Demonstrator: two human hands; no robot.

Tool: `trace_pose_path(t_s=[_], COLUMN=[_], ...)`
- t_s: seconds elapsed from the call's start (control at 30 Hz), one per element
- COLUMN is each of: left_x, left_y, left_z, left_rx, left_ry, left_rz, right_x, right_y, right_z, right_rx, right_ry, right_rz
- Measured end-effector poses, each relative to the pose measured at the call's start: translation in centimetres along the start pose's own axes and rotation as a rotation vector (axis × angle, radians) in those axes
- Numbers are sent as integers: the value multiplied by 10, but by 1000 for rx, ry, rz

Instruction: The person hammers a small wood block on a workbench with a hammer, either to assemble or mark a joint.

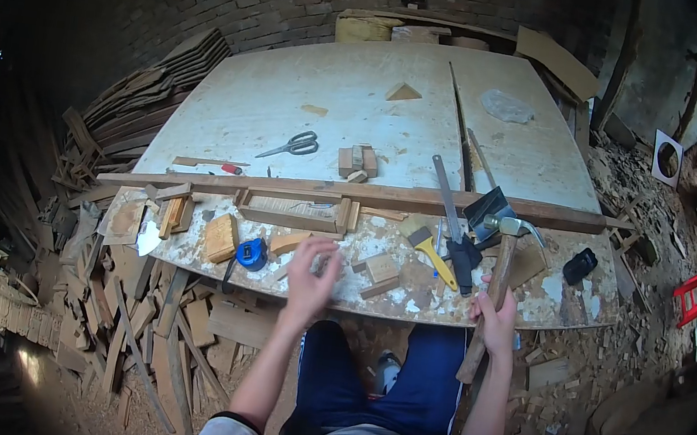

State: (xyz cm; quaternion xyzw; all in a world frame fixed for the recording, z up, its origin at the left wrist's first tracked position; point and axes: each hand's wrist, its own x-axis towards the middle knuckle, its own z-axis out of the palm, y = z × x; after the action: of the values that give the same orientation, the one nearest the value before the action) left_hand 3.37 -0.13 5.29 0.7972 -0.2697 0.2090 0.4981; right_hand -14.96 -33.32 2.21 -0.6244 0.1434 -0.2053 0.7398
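Head view: a blue tape measure [251, 254] lies left of the left hand [310, 279], fingers parted, seemingly empty; wooden blocks [381, 268] rest on the surface [561, 309] between it and the right hand [497, 318], fingers wrapped mid-handle around a hammer [504, 263] at the front edge. Gripping lower should strengthen a swing.

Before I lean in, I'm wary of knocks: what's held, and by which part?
The right hand holds a claw hammer by its wooden handle; the left hand appears empty.
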Motion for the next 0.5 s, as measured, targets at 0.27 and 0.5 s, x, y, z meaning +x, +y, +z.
trace_pose_path(t_s=[0.27, 0.5], left_x=[120, 189], left_y=[-56, -85], left_z=[-21, -3], left_rx=[348, 464], left_ry=[-345, -978], left_rz=[-124, -173], right_x=[-6, -12], right_y=[0, -6], right_z=[0, 10], right_rx=[-37, -251], right_ry=[-3, 29], right_rz=[-29, -56])
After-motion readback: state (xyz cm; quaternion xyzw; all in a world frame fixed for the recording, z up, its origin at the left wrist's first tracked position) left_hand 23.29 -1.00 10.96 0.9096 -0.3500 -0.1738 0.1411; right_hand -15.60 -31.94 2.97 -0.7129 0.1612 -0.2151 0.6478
